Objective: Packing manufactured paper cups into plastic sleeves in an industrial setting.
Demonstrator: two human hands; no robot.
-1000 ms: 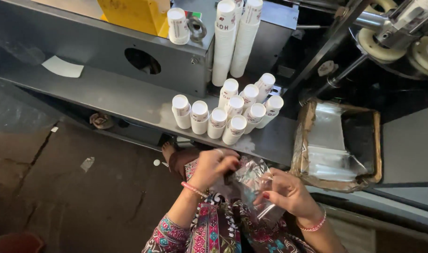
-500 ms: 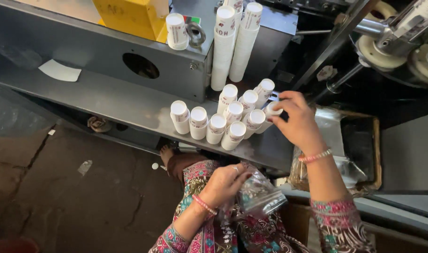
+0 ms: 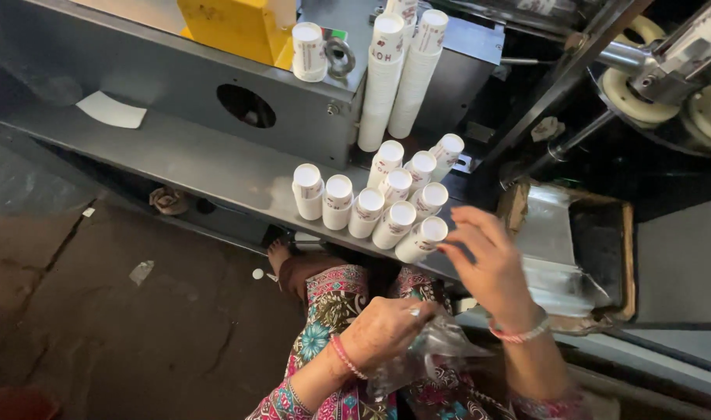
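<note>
My left hand (image 3: 383, 330) clenched on clear plastic bag (image 3: 433, 350); right hand (image 3: 488, 268), fingers spread, empty, beside paper cup stack (image 3: 422, 237) at bench (image 3: 208, 159) front edge.

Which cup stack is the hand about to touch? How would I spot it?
Find the grey metal shelf with white paper cup stacks. The stack lies at the front right end of the cluster, by the right hand fingertips. It sits closest to the shelf edge.

Paper cup stacks (image 3: 387, 214), matt white. Worktop (image 3: 208, 159) grey sheet metal, dull sheen, smooth. Clear plastic bag (image 3: 425, 354) glossy, crinkled, in the left hand (image 3: 383, 330). Yellow housing (image 3: 235, 27) painted metal, semi-gloss. Floor (image 3: 99, 311) rough, cracked, matt. Clothing (image 3: 332, 303) printed cloth. Tray (image 3: 628, 257) looks like worn wood.
</note>
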